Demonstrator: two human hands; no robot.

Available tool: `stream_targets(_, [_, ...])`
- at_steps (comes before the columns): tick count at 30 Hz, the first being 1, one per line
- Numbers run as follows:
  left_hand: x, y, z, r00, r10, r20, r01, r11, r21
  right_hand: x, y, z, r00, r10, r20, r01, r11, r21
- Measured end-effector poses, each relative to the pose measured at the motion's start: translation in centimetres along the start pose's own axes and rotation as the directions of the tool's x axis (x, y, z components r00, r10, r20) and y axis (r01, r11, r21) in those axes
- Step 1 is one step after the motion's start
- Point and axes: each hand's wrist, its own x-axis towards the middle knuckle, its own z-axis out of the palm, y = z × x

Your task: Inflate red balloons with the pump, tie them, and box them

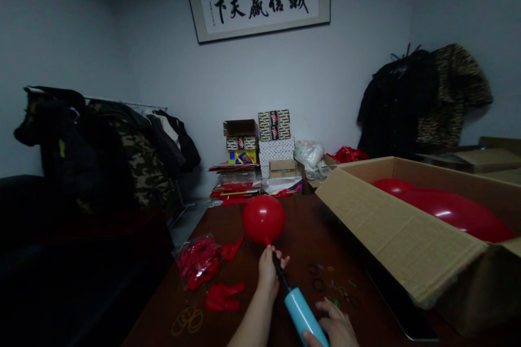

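Note:
A partly inflated red balloon (pixel 264 220) stands above the table, its neck pinched in my left hand (pixel 270 268). The black nozzle of a light-blue balloon pump (pixel 302 314) runs up into the same hand, where the join with the balloon is hidden by fingers. At the pump's lower end, my right hand (pixel 336 325) is around the blue barrel, the thumb over it and the fingers along its right side. To the left lie loose uninflated red balloons (pixel 223 296) and a clear bag of red balloons (pixel 199 260).
Yellow rubber bands (pixel 187 320) lie at the table's near left; dark and coloured bands (pixel 319 284) lie right of the pump. A large cardboard box (pixel 407 227) with inflated red balloons (pixel 448 207) stands at right. Stacked boxes (pixel 274 146) stand at the back.

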Motion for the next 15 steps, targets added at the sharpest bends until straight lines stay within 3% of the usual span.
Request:
stream_targets(5, [-0.3, -0.8, 0.1, 1.000, -0.028, 0.008, 0.027, 0.996, 0.084, 1.0, -1.2, -0.8, 0.999, -0.047, 0.011, 0.046, 0.997, 0.063])
stream_targets(15, [1.3, 0.0, 0.2, 1.000, 0.011, 0.027, -0.016, 0.981, 0.195, 1.3, -0.8, 2.4, 0.999, -0.036, -0.025, 0.038, 0.994, 0.103])
